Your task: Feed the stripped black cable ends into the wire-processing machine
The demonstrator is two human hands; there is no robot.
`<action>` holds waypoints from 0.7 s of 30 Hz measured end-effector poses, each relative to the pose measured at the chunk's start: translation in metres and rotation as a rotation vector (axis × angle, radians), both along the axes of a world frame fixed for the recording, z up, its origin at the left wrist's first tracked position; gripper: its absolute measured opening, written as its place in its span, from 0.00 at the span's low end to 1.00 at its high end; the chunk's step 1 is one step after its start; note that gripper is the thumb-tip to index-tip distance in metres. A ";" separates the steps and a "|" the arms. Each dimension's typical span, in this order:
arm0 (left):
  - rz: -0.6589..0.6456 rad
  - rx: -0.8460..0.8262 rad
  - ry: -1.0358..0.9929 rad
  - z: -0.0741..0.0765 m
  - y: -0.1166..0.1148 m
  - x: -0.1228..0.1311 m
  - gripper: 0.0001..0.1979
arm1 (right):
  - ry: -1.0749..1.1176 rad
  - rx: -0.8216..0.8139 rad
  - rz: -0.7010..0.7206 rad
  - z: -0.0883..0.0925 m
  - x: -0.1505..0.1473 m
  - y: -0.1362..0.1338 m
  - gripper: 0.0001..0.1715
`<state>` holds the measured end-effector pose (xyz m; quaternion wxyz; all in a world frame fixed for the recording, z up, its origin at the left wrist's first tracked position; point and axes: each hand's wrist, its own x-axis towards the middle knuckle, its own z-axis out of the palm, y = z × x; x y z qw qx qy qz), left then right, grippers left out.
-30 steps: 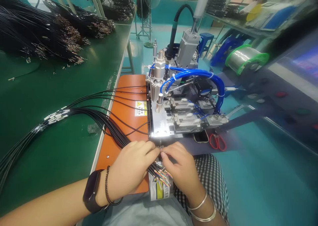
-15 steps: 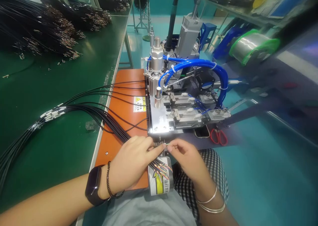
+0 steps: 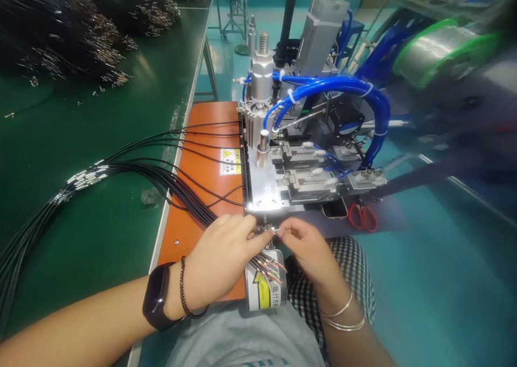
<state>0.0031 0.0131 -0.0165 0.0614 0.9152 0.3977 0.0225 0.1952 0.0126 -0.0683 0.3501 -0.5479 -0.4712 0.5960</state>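
Cable bundle (image 3: 183, 197) lies across orange pad (image 3: 181, 238), left hand (image 3: 218, 259) clamped on it, right hand (image 3: 309, 248) pinching one stripped end (image 3: 274, 230), other ends (image 3: 269, 267) loose.

Beyond my left hand (image 3: 216, 262) and right hand (image 3: 307, 248), I see a polished metal plate (image 3: 263, 186), a smooth orange board (image 3: 210, 135), and glossy black plastic-sheathed cables (image 3: 181, 197).

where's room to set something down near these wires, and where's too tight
Free: the green bench between the far wire heaps and the black cable bundle; also the orange board above the cables, beside the machine. Crowded: around the left hand and right hand, at the machine's front edge.
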 end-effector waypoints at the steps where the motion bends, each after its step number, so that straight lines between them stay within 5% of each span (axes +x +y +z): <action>1: 0.001 -0.005 0.004 0.001 0.000 0.001 0.20 | -0.010 0.002 0.001 0.000 0.000 0.000 0.09; 14: -0.005 0.014 0.088 0.005 0.000 0.007 0.20 | -0.109 0.091 -0.022 0.002 -0.001 0.000 0.10; 21: -0.029 0.056 0.093 0.005 0.000 0.005 0.20 | 0.101 0.018 -0.118 -0.012 -0.007 -0.001 0.09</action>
